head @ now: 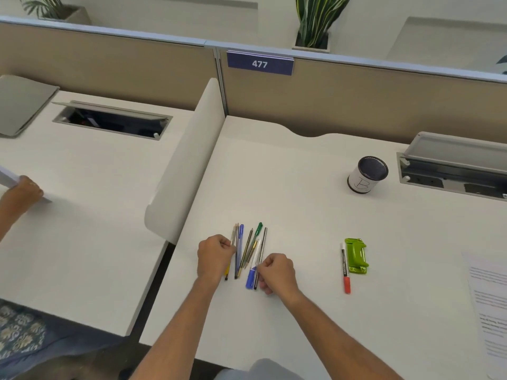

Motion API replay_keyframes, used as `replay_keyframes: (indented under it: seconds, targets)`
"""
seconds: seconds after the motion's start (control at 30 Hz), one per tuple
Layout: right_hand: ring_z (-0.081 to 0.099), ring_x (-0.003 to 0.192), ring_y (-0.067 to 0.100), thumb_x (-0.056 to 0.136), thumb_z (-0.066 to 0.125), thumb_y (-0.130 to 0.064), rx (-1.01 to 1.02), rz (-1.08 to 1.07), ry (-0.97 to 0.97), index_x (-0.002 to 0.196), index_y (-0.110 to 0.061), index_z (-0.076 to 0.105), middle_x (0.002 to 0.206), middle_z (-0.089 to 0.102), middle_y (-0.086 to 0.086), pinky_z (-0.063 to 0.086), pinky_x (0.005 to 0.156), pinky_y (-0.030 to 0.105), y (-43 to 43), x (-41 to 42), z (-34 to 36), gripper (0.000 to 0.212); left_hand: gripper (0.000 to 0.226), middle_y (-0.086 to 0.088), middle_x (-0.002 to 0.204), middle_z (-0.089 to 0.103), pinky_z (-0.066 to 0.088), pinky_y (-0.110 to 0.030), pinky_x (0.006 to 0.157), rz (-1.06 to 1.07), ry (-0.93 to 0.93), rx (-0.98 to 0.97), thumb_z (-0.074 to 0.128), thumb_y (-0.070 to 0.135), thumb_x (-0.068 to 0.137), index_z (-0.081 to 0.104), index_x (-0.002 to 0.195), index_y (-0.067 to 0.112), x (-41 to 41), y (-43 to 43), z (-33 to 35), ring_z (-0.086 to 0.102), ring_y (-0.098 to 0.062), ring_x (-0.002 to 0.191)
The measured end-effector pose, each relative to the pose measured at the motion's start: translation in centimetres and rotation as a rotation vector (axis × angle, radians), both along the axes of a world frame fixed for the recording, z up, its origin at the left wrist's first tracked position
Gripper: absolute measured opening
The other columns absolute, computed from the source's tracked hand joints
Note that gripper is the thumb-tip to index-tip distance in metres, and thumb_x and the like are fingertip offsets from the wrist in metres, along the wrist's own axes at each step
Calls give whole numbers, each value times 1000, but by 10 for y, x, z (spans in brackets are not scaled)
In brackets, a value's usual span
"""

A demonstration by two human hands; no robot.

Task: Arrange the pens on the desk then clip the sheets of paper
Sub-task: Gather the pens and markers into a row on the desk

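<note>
Several pens and pencils [248, 250] lie side by side on the white desk [301, 215], pointing away from me. My left hand [215, 256] rests on the left side of the bunch, its fingers closed against the leftmost pens. At the right side, my right hand [275, 271] pinches the blue-capped white pen [251, 274] and a thin dark pen. A red-capped marker [345, 267] lies apart to the right, beside a green clip tool [356, 255]. Printed sheets of paper [491, 305] lie at the right edge.
A round pen holder [367, 174] marked B stands at the back right, near an open cable tray [452, 168]. A white divider [189, 160] separates the left desk, where another person's hand [23, 192] holds papers.
</note>
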State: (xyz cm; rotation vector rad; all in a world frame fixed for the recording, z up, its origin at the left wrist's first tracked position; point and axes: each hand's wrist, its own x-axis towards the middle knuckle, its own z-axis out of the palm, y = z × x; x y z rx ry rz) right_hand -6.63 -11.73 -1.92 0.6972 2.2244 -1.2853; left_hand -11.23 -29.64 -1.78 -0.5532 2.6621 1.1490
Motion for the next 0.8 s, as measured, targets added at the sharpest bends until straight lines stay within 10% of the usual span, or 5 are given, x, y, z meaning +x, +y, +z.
replay_keyframes:
  seconds: [0.47, 0.8]
  targets:
    - [64, 65, 7, 91, 69, -25, 268, -62, 211, 81, -27, 65, 70, 67, -9, 47, 54, 26, 44, 35, 12, 11, 13, 5, 79, 74, 53, -23, 72, -2, 56, -30, 85, 23, 92, 83, 100, 13, 5, -3, -8, 71, -15, 78]
    - [64, 76, 25, 92, 73, -17, 526, -424, 261, 98, -22, 59, 94, 66, -3, 45, 68, 33, 128, 71, 19, 16, 5, -1, 85, 78, 61, -29, 65, 38, 77, -28, 81, 15, 96, 83, 99, 13, 15, 4, -13, 74, -18, 77]
